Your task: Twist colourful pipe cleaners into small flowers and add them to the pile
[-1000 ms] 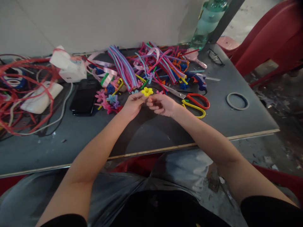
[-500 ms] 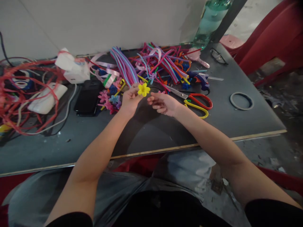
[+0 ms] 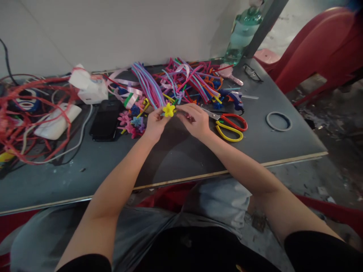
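A yellow pipe-cleaner flower [image 3: 169, 110] is pinched between the thumb and fingers of my left hand [image 3: 155, 124], its petals facing up. From the right, my right hand [image 3: 197, 121] brings bent fingers to the flower's edge, the fingertips closing on a petal there. Just beyond both hands lies a bundle of purple and blue pipe cleaners [image 3: 149, 85]. Several finished pink and blue pipe-cleaner flowers [image 3: 133, 122] rest left of my left hand. Scissors [image 3: 231, 126] with red and yellow handles lie beside my right hand.
A black phone [image 3: 104, 120], a white box [image 3: 92, 88] and tangled red string [image 3: 17, 113] occupy the left side. Rightward are a glue gun [image 3: 234, 99], a pink brush [image 3: 230, 73], glasses [image 3: 252, 72], a tape roll [image 3: 279, 121] and a green bottle [image 3: 244, 36].
My right hand has moved in to the flower and its fingers have closed there. My left hand keeps holding the flower. The view has shifted slightly.
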The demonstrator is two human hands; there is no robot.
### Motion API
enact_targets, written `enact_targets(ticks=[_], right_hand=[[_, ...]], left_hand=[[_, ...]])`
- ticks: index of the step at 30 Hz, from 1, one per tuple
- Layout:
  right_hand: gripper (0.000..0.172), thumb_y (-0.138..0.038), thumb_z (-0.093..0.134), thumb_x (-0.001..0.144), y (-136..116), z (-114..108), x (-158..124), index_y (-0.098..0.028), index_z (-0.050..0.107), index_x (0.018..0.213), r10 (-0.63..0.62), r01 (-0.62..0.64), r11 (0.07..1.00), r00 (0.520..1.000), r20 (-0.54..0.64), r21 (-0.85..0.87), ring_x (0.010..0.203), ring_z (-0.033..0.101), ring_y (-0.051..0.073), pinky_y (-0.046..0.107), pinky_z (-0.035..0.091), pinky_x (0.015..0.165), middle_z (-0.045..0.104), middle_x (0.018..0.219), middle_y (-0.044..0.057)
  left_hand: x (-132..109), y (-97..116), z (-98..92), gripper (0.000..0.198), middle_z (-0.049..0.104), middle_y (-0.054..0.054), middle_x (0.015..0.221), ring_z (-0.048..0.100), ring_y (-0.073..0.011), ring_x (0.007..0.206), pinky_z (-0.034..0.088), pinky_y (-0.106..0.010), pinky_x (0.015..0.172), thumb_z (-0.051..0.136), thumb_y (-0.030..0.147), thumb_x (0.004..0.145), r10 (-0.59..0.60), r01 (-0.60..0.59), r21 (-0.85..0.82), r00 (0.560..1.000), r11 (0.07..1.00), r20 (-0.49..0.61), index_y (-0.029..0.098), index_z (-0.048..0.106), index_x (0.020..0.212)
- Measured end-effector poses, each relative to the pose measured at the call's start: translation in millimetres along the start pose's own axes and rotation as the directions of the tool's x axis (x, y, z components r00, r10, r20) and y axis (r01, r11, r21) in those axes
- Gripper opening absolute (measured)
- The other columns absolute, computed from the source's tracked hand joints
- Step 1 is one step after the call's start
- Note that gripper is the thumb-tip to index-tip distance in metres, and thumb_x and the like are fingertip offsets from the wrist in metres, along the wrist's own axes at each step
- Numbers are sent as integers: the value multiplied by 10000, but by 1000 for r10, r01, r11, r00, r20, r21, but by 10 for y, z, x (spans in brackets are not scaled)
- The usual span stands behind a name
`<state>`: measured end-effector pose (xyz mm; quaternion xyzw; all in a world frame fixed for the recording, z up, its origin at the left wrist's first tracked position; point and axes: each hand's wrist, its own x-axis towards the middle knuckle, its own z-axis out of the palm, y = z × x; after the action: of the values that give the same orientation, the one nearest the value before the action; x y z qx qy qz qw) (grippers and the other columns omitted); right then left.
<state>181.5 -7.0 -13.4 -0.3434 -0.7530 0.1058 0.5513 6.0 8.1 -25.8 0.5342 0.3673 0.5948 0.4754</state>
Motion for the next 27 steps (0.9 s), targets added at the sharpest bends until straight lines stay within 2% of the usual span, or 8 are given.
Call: enact_targets(ticks=[4, 8, 12, 17, 19, 22, 24, 27], right_hand=[[249, -325, 563, 1005, 18, 28, -18, -203, 774, 951, -126, 119, 986, 991, -52, -115, 902, 712, 189, 343, 562, 825, 767, 951, 82], [290, -334, 540, 1015, 0, 11, -9, -200, 758, 878, -79, 79, 995, 997, 3, -63, 852, 711, 179, 335, 563, 796, 757, 904, 76], [411, -505, 556, 998, -55, -11, 47, -177, 693, 792, 47, -82, 964, 989, 139, 253, 733, 656, 138, 276, 528, 680, 703, 808, 61], [554, -682, 612, 896, -86, -25, 105, -162, 591, 704, 158, -424, 701, 876, 455, 573, 487, 473, 51, 186, 354, 450, 541, 596, -25], [561, -692, 657, 857, -94, -26, 110, -159, 589, 698, 186, -501, 632, 838, 512, 591, 457, 450, 42, 179, 301, 413, 521, 567, -36], [569, -715, 682, 816, -122, -9, 95, -158, 612, 721, 272, -532, 624, 835, 479, 573, 443, 454, 42, 183, 303, 408, 514, 555, -48], [578, -730, 650, 828, -149, 16, 67, -160, 623, 735, 325, -515, 673, 850, 414, 531, 441, 460, 48, 196, 331, 424, 520, 561, -48], [535, -674, 582, 899, -178, 51, 14, -168, 600, 729, 327, -416, 825, 904, 276, 383, 463, 467, 63, 220, 359, 466, 536, 575, -33]], left_hand=[[-106, 2, 128, 435, 654, 15, 759, 620, -141, 770, 512, -281, 743, 943, 556, 595, -133, 151, -188, 986, 971, 104, 234, 731, 796], [-131, 43, 167, 388, 663, 14, 759, 636, -143, 796, 529, -274, 739, 955, 517, 600, -165, 189, -235, 979, 953, 119, 240, 733, 756], [-118, 133, 148, 413, 684, 22, 780, 643, -132, 778, 554, -293, 814, 991, 509, 513, -130, 166, -280, 981, 946, 142, 238, 730, 685], [-106, 170, 100, 428, 633, 37, 797, 573, -93, 699, 541, -290, 774, 1031, 431, 407, -174, 233, -287, 961, 929, 216, 225, 720, 616], [-100, 155, 95, 412, 612, 29, 800, 581, -110, 742, 522, -299, 776, 1032, 395, 423, -159, 204, -272, 971, 940, 179, 216, 708, 604], [-96, 145, 107, 355, 587, 12, 819, 583, -139, 824, 498, -310, 813, 1015, 330, 490, -74, 79, -231, 997, 970, 32, 206, 695, 582], [-101, 154, 122, 320, 586, 0, 854, 584, -160, 898, 489, -320, 869, 1004, 273, 510, -30, 18, -175, 997, 984, -68, 204, 700, 585], [-124, 162, 151, 325, 597, -19, 876, 590, -196, 1019, 469, -336, 950, 989, 220, 532, -8, -9, -98, 984, 995, -177, 190, 668, 565]])
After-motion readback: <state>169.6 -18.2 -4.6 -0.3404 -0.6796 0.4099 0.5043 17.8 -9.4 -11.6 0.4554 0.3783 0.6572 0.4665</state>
